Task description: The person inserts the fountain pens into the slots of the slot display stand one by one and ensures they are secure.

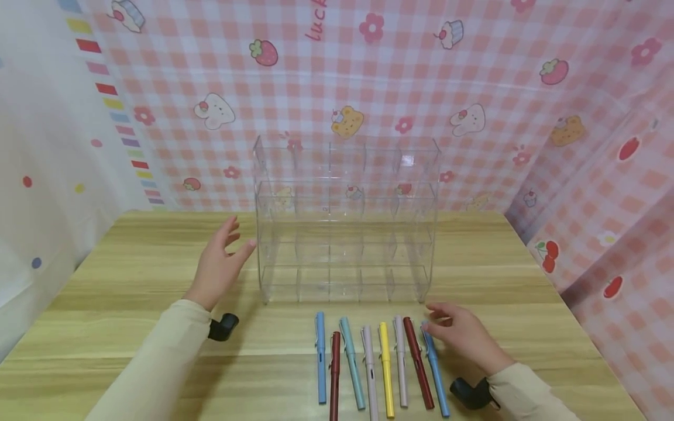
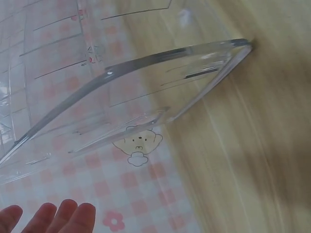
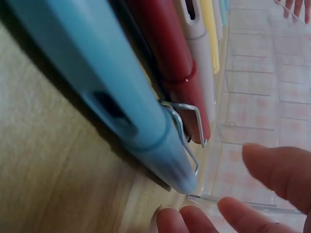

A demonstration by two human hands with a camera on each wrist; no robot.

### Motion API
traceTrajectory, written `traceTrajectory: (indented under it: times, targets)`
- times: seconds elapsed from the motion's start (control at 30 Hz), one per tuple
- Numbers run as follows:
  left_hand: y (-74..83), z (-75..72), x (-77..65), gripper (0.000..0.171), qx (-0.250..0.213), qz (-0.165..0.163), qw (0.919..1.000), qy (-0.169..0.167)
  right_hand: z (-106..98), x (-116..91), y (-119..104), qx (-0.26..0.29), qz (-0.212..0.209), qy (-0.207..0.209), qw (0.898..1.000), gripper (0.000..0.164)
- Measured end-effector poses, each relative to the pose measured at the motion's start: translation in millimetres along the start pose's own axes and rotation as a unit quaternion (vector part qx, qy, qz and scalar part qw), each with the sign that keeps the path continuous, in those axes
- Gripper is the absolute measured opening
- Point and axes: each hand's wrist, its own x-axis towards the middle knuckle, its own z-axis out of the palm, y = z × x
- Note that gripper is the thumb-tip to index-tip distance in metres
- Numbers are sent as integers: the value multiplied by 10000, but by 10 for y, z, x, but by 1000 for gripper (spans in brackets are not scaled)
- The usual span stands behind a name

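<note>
A clear plastic rack (image 1: 344,254) with several compartments stands upright on the wooden table. Beside its left edge is my left hand (image 1: 218,266), fingers extended and thumb tip close to the side wall. In the left wrist view, fingertips (image 2: 73,218) show below the rack's curved edge (image 2: 141,63). My right hand (image 1: 466,333) hovers at the cap end of the rightmost blue pen (image 1: 436,374). Thumb and fingers stand apart around that pen's tip in the right wrist view, with nothing gripped. Next to this pen lies a dark red pen (image 1: 419,365).
More pens lie in a row before the rack: a yellow pen (image 1: 387,374), a teal pen (image 1: 353,365), another dark red pen (image 1: 335,374), a blue pen (image 1: 321,362) and two pale lilac ones. Checked cloth (image 1: 316,88) hangs behind the table (image 1: 131,263).
</note>
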Motion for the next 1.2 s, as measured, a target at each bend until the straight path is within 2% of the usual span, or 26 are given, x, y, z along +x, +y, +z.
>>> traceTrajectory:
  times: [0.3, 0.87, 1.2]
  targets:
    - [89, 51, 159, 70, 52, 113, 9999, 3, 45, 27, -44, -338, 180, -131, 9992, 46]
    - [204, 158, 350, 60, 46, 14, 9996, 293, 124, 91, -61, -694, 234, -303, 9969, 31]
    - [189, 194, 426, 52, 60, 98, 9991, 397, 77, 77, -55, -227, 132, -94, 9996, 24]
